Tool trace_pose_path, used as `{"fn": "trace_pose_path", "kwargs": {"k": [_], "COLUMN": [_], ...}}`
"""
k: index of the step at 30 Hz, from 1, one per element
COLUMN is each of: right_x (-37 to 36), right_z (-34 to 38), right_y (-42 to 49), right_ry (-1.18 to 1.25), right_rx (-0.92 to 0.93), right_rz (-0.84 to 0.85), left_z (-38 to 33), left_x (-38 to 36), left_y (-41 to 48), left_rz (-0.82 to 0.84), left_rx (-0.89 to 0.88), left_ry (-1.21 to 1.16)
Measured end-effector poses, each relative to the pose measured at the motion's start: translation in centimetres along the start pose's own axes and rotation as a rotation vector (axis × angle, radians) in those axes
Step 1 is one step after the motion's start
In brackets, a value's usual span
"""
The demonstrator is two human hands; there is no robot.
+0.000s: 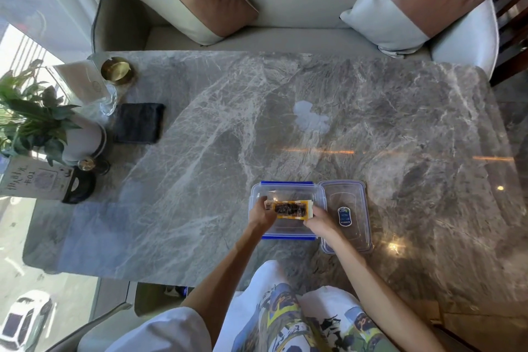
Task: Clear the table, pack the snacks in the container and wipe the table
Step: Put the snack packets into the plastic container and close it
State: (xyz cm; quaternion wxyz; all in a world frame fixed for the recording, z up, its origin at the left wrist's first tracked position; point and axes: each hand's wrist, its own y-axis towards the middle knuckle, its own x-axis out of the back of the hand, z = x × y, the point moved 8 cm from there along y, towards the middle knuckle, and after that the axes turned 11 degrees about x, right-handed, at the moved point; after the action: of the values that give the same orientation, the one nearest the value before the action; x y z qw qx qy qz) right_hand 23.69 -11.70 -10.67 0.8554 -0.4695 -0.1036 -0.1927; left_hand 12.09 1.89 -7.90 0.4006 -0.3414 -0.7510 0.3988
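Right now, low in the middle of the frame, I see both hands over the open clear container [287, 184], which sits on the marble counter [200, 151] near its bottom edge. The left hand [264, 213] pinches the left end of a yellow snack packet [288, 208] with a dark window, its fingers curled round that end. The right hand [321, 221] holds the right end the same way, fingers bent over the packet's edge. The packet lies level across the container's mouth (whether it touches the floor of the box I cannot tell). The clear lid [346, 200], with a blue sticker, lies flat just right of the container, against its side. Further up the counter, near the centre of the frame, a pale wet patch [310, 117] shows. At the left, a dark folded cloth [139, 123] lies beside a potted plant [85, 140], and a brass dish [117, 70] sits in the upper left. A pale sofa [285, 0] runs along the top.
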Motion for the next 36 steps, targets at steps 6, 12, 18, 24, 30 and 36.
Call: {"fn": "trace_pose_path", "kwargs": {"k": [6, 12, 18, 24, 30, 36], "right_x": [2.9, 7.7, 6.1, 2.7, 1.2, 5.0], "right_z": [-0.5, -5.8, -15.5, -20.1, -20.0, -19.4], "right_y": [-1.6, -4.9, -7.2, -7.5, -5.8, -7.0], "right_ry": [0.144, 0.600, 0.759, 0.785, 0.902, 0.785], "right_rx": [0.122, 0.053, -0.252, -0.373, -0.347, -0.302], "right_rz": [-0.123, -0.561, -0.783, -0.702, -0.631, -0.775], "left_z": [-3.7, -12.9, -18.0, -16.4, -15.4, -18.5], "left_x": [1.6, -3.5, -13.7, -18.4, -19.3, -19.4], "left_y": [-1.5, -2.8, -1.3, 1.5, 2.7, 0.9], "left_rz": [-0.082, -0.108, -0.092, -0.028, -0.075, -0.061], "left_rx": [-0.108, -0.385, -0.497, -0.466, -0.481, -0.608], "left_ry": [0.151, 0.553, 0.891, 1.102, 1.161, 0.878]}}
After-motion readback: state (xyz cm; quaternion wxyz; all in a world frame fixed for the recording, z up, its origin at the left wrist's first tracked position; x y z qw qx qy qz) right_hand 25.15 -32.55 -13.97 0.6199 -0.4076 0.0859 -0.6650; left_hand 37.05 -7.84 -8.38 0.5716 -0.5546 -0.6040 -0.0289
